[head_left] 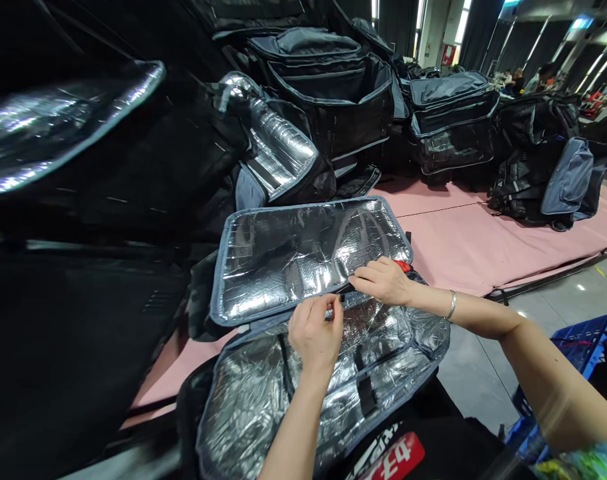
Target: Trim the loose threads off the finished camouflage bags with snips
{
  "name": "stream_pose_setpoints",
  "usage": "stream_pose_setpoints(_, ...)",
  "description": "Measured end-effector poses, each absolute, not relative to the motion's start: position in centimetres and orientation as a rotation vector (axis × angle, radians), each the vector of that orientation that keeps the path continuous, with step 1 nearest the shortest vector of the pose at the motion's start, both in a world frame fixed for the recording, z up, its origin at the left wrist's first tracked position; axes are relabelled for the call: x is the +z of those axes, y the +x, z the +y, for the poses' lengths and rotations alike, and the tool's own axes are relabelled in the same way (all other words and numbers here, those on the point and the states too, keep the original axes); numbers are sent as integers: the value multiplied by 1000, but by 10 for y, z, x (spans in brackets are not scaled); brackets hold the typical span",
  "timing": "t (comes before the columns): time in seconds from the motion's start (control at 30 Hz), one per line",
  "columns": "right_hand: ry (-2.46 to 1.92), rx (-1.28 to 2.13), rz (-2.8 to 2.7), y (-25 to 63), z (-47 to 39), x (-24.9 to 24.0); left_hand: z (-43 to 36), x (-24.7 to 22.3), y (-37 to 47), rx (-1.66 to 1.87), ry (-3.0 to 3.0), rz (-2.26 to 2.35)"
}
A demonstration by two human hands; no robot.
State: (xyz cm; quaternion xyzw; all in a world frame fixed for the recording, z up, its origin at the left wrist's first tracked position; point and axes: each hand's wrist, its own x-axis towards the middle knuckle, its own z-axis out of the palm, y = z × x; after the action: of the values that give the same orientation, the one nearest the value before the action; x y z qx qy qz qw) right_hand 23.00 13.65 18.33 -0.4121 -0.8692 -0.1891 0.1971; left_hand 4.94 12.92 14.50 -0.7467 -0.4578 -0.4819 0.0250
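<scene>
An open insulated bag (pixel 248 393) with a crinkled silver foil lining and grey-blue edge binding lies in front of me. Its foil-lined lid (pixel 293 253) is folded back, away from me. At the seam between lid and body, my left hand (pixel 316 330) pinches the bound edge with thumb and forefinger. My right hand (pixel 383 281) grips the same edge a little farther right, its fingers closed. A short dark strip shows between the two hands. Something red (pixel 402 266) peeks out by my right hand, mostly hidden. Inside the body lies a black strap (pixel 367 395).
Black bags with grey-blue linings (pixel 328 80) are piled at the back and left, one showing silver foil (pixel 283 150). A pink-covered table (pixel 443 233) extends right, with another open bag (pixel 566 177) on it. A blue crate (pixel 583 340) stands on the floor at right.
</scene>
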Motion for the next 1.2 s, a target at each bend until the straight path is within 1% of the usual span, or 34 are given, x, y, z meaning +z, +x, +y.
stream_pose_setpoints(0.1, -1249, -419, -2319, 227, 132, 182, 125, 149, 46, -1560, -2363, -1373)
stream_pose_setpoints(0.2, -1342, -215, -2108, 226, 118, 186, 125, 158, 36, -1564, -2585, -1165)
stream_pose_setpoints(0.27, -1395, -19, -1931, 225, 105, 190, 130, 164, 28, -1456, -2606, -1056)
stream_pose_setpoints(0.4, -1474, 463, -1579, 218, 83, 194, 153, 173, 18, -1160, -2503, -1016)
stream_pose_setpoints(0.47, -1443, 720, -1422, 211, 79, 190, 164, 175, 18, -1057, -2562, -936)
stream_pose_setpoints(0.53, -1385, 900, -1255, 202, 82, 182, 169, 175, 18, -1016, -2590, -820)
stream_pose_setpoints(0.67, -1338, 1053, -954, 185, 94, 169, 163, 170, 16, -1113, -2492, -585)
stream_pose_setpoints(0.77, -1330, 1099, -810, 177, 96, 165, 154, 162, 11, -1235, -2435, -540)
stream_pose_setpoints(0.9, -1247, 1145, -693, 170, 92, 161, 147, 152, 9, -1302, -2405, -594)
stream_pose_setpoints(1.03, -1143, 1207, -573, 165, 92, 159, 134, 150, 14, -1422, -2408, -811)
stream_pose_setpoints(1.13, -1114, 1211, -525, 162, 93, 158, 115, 150, 21, -1629, -2474, -1141)
stream_pose_setpoints(1.2, -1104, 1211, -526, 161, 93, 156, 103, 150, 27, -1765, -2623, -1533)
